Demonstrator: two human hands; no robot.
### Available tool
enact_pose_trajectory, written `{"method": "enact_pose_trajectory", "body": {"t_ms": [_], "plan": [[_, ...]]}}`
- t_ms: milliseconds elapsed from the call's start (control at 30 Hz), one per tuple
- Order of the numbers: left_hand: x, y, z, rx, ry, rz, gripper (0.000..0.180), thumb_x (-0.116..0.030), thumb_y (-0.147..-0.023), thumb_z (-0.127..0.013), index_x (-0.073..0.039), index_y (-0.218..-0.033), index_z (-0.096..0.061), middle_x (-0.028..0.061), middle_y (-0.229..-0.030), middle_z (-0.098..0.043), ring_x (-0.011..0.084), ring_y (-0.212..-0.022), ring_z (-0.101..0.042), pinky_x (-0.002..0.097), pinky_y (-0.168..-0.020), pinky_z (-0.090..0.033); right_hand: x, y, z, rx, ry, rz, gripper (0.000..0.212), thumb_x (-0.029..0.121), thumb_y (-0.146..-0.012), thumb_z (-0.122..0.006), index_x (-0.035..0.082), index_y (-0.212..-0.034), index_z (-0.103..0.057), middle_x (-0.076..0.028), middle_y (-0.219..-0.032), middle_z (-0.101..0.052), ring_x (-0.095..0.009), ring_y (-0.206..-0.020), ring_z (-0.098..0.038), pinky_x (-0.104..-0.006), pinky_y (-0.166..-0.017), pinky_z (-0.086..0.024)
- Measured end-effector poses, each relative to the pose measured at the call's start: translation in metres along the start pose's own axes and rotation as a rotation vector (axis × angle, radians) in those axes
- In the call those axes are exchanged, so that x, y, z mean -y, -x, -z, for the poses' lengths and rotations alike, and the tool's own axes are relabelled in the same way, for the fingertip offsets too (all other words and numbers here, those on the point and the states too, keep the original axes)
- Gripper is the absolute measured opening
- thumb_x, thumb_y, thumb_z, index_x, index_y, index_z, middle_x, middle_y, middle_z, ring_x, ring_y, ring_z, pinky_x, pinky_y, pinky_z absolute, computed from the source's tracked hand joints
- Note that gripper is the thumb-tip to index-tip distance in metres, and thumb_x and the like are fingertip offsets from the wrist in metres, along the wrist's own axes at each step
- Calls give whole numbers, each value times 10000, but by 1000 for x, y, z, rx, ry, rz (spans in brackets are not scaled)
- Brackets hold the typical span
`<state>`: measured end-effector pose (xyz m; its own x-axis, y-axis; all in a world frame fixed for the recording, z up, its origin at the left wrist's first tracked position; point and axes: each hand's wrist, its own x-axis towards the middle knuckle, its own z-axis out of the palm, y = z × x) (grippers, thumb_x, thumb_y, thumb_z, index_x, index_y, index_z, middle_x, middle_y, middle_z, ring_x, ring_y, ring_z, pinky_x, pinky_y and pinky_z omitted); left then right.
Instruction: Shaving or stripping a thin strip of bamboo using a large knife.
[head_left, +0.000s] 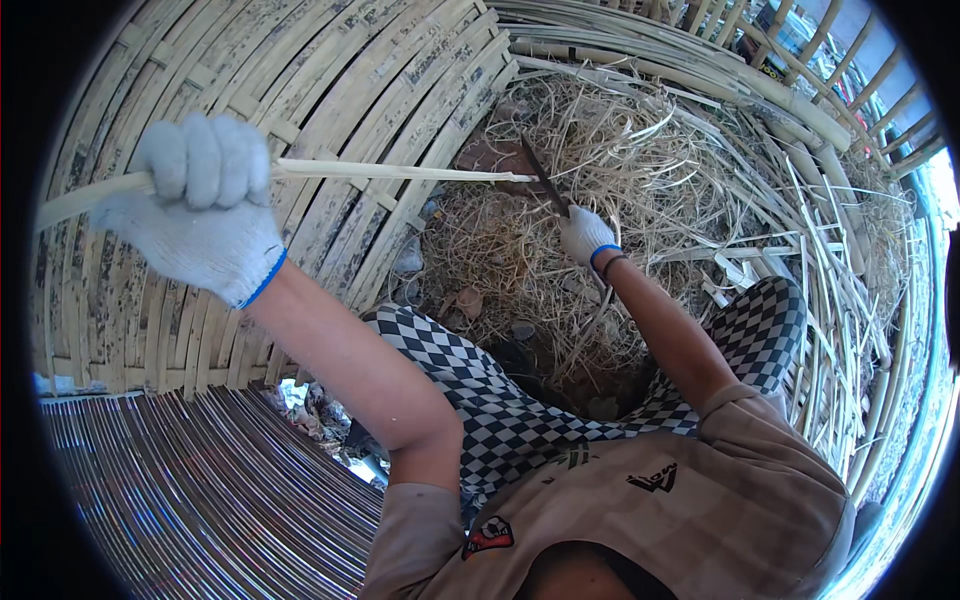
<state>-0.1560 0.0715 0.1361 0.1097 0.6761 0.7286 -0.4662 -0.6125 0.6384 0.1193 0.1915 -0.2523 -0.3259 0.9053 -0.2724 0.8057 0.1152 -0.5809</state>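
My left hand (205,185), in a white knit glove with a blue cuff, is raised on the left with its fingers wrapped round a long pale bamboo strip (400,172). The strip runs nearly level to the right, and a short length sticks out past the hand on the far left. My right hand (586,236), gloved the same way, grips a knife (543,175) with a long dark blade pointing up and away. The blade crosses the strip near its right end, and seems to touch it. Under that end lies a reddish-brown block (492,163).
A heap of thin shavings (610,130) spreads before my legs. A woven bamboo panel (330,80) rises at the left, above a dark striped mat (200,490). Long bamboo strips (835,300) and poles (790,95) lie along the right and back, beside a bamboo slat fence (850,45).
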Motion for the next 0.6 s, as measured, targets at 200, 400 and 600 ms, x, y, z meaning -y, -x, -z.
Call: {"method": "enact_pose_trajectory", "body": {"t_ms": [200,400,600], "plan": [[14,3,-21,-126,-31,-53,786,-966,-742,-322,-192,-611,-283,-60,-513,-215,85,-418,-151,283,-379,-90,57,64,53,-198,-179,199,324,297,-988,-515,43,-1175,-590,-276,-865,-669,-457,-867,-665,-525,-752,-506],[26,0,-34,-31,60,-87,803,-955,-740,-360,-157,-653,-351,-50,-499,-270,96,-414,-169,277,-374,-135,127,122,126,-256,-244,384,357,286,-1000,-513,61,-1276,-537,-258,-872,-683,-457,-850,-667,-541,-744,-515],[41,0,-62,-106,-17,-91,788,-930,-779,-344,-151,-665,-344,-40,-513,-270,101,-428,-184,278,-380,-144,186,186,170,-303,-159,564,193,219,-990,-523,55,-1082,-477,-214,-727,-664,-439,-699,-665,-535,-624,-523]]}}
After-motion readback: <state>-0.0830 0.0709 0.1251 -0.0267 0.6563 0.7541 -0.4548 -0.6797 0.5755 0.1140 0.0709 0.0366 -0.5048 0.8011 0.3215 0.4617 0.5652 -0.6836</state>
